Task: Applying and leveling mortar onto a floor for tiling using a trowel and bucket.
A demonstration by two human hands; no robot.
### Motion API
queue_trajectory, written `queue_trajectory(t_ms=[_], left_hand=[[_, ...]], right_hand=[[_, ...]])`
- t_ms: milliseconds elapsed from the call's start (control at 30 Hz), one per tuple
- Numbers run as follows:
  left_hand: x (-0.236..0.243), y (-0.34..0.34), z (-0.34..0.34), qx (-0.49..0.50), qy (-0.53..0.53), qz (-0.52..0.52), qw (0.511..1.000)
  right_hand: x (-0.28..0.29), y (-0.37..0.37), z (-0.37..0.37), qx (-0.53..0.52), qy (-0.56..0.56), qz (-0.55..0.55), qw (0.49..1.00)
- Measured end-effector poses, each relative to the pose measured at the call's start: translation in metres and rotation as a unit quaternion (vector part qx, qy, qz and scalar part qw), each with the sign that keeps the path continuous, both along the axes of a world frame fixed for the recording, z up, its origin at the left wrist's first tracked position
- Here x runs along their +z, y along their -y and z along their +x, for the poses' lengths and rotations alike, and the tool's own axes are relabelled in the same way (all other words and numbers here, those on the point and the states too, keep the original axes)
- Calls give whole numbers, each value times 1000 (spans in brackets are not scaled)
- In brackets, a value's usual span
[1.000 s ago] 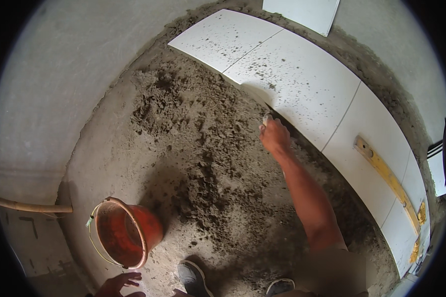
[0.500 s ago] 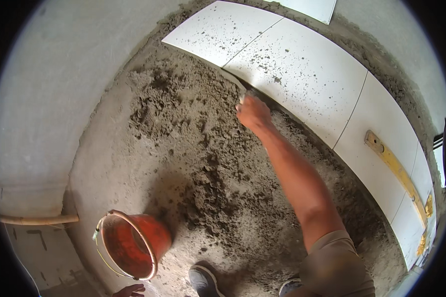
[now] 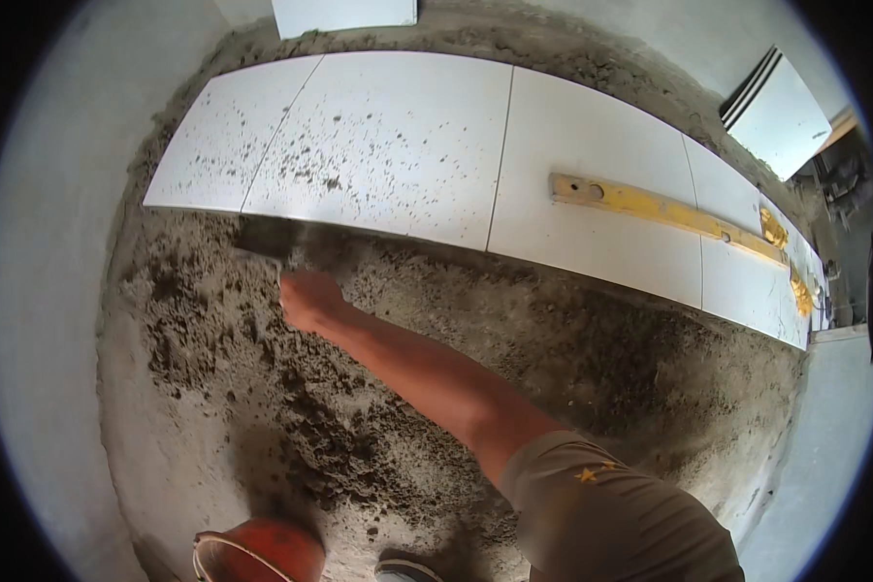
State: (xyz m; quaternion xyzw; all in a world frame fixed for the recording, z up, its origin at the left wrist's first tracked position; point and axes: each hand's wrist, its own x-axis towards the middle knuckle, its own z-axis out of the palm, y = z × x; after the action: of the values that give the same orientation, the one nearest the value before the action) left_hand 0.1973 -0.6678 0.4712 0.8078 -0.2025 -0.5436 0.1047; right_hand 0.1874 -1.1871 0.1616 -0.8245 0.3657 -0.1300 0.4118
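Note:
My right hand [image 3: 308,299] is closed round the handle of a trowel [image 3: 260,254]. The blade, smeared by motion, is over the grey mortar bed [image 3: 349,436], close to the near edge of the white floor tiles [image 3: 388,145]. It lies by the joint between the two leftmost tiles. Specks of mortar are scattered over those two tiles. My right forearm reaches in from the lower right. My left hand is out of view.
A yellow spirit level [image 3: 650,206] lies across the right-hand tiles, near yellow crumpled pieces [image 3: 773,228]. An orange bucket [image 3: 286,551] stands at the lower left beside my shoe [image 3: 405,570]. White tiles [image 3: 778,116] lean at the far right wall; another [image 3: 344,15] is at the back.
The view has swung right, so tiles and bucket sit further left and lower. The trowel blade has turned and shows more of its dark face. My left hand has left the view.

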Motion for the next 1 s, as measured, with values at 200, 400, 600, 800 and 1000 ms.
queue_trajectory(t_ms=[200,400,600,800,1000], left_hand=[[-3,2,-13,-53,1,-23,998],[-12,23,-4,-162,5,-5,987],[-34,47,-10,-226,23,-71,971],[-26,97,-22,-445,45,-165,879],[-7,113,-37,-533,38,-224,815]], right_hand=[[16,-78,-167,-74,85,-31,993],[41,-158,-411,-211,5,-34,977],[63,-282,-637,-601,-240,-126,752],[13,-300,-767,-774,-140,-6,618],[31,-229,-662,-406,-412,-44,814]])
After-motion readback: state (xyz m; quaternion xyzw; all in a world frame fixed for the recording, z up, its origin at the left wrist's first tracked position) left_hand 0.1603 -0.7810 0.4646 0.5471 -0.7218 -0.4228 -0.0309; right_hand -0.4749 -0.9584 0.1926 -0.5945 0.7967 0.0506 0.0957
